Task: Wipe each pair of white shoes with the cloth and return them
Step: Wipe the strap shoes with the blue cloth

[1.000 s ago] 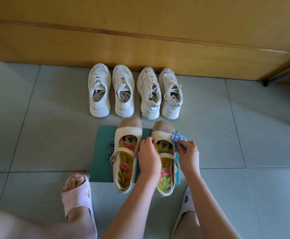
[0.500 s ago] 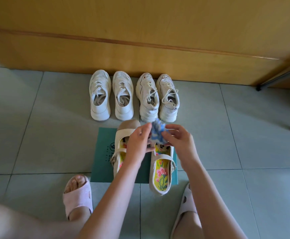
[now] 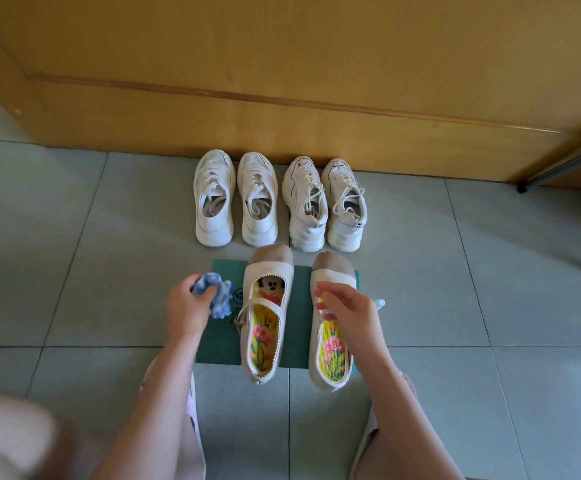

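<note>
A pair of cream strap shoes with tan toes and floral insoles stands on a green mat [image 3: 301, 353]: the left shoe [image 3: 266, 313] and the right shoe [image 3: 330, 362]. My left hand [image 3: 187, 311] grips a crumpled blue-and-white cloth [image 3: 216, 294] left of the left shoe, above the mat's edge. My right hand [image 3: 346, 306] hovers over the right shoe with fingers relaxed and holds nothing. Behind, two pairs of white sneakers stand in a row: one pair [image 3: 235, 199] on the left, a chunkier laced pair [image 3: 323, 204] on the right.
A wooden door or cabinet front [image 3: 282, 81] rises right behind the sneakers. Grey floor tiles [image 3: 74, 254] spread on both sides. A dark metal leg [image 3: 559, 168] runs at the far right. My feet in pale slippers [image 3: 192, 410] flank the mat's near edge.
The cloth passed from my right hand to my left, which carried it off to the left of the shoes. My right hand let go and now hangs over the right shoe.
</note>
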The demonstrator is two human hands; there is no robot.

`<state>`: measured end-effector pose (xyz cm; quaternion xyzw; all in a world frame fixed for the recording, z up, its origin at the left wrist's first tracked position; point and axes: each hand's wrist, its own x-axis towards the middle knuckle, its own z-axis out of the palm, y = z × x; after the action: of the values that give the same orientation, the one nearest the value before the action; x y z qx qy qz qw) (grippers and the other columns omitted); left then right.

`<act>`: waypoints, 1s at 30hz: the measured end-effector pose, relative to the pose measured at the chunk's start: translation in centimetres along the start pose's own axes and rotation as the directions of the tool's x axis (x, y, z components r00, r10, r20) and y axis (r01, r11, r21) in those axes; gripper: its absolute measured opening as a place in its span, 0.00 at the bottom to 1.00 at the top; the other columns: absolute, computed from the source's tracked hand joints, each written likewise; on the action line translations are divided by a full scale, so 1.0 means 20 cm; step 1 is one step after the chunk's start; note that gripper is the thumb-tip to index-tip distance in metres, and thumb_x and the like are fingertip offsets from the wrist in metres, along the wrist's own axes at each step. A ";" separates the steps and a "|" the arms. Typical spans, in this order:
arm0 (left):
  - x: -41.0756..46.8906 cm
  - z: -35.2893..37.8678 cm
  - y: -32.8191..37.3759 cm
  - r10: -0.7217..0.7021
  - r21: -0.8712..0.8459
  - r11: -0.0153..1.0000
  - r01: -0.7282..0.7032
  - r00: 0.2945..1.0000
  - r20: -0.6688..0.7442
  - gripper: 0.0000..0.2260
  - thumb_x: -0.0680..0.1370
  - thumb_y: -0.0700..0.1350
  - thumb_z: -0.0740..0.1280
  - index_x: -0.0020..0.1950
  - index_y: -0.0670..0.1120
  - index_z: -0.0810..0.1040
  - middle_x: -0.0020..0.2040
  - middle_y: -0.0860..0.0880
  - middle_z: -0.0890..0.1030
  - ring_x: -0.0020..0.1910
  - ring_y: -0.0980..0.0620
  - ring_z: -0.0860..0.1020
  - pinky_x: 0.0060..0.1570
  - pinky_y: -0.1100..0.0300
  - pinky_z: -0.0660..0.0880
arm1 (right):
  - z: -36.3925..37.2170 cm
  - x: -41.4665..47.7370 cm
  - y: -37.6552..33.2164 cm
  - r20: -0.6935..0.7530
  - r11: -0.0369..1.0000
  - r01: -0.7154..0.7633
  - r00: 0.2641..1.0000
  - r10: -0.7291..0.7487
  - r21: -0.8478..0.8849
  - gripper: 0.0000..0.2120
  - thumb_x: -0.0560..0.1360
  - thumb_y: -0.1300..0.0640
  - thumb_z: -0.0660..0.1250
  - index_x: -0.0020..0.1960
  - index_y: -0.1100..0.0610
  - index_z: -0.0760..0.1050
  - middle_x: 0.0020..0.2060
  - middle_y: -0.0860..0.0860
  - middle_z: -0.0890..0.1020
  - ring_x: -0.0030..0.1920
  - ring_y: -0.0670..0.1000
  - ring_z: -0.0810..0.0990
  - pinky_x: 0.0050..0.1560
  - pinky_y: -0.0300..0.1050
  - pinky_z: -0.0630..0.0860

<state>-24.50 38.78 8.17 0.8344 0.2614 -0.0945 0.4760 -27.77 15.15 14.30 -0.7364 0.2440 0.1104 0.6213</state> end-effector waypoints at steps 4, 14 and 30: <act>-0.04 0.05 -0.08 0.093 0.096 0.990 -0.104 0.989 0.111 0.11 0.77 0.43 0.66 0.58 0.46 0.80 0.54 0.46 0.82 0.52 0.47 0.79 0.46 0.58 0.73 | -0.04 -0.05 0.07 -0.110 0.999 -0.045 0.993 0.045 0.001 0.11 0.76 0.64 0.63 0.46 0.51 0.81 0.41 0.46 0.84 0.43 0.51 0.83 0.45 0.43 0.78; -0.05 0.00 0.00 0.063 0.076 0.994 -0.072 0.991 0.120 0.19 0.78 0.47 0.65 0.68 0.47 0.72 0.64 0.48 0.76 0.61 0.49 0.75 0.57 0.58 0.69 | -0.11 -0.24 0.21 -0.308 0.954 -0.177 0.946 0.098 -0.241 0.09 0.76 0.54 0.66 0.56 0.53 0.78 0.51 0.52 0.81 0.48 0.50 0.79 0.30 0.28 0.67; -0.61 0.41 0.18 -0.087 0.219 0.975 -0.034 0.850 0.520 0.10 0.75 0.49 0.69 0.50 0.45 0.73 0.41 0.48 0.81 0.35 0.50 0.81 0.37 0.54 0.81 | -0.15 -0.30 0.21 -0.242 0.887 -0.244 0.958 0.156 -0.393 0.12 0.75 0.50 0.67 0.56 0.53 0.78 0.46 0.46 0.79 0.35 0.37 0.72 0.27 0.28 0.63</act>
<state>-32.18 26.14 11.56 0.8204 0.1204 -0.3539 0.4327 -35.30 13.20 14.10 -0.8305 0.3518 0.1479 0.4059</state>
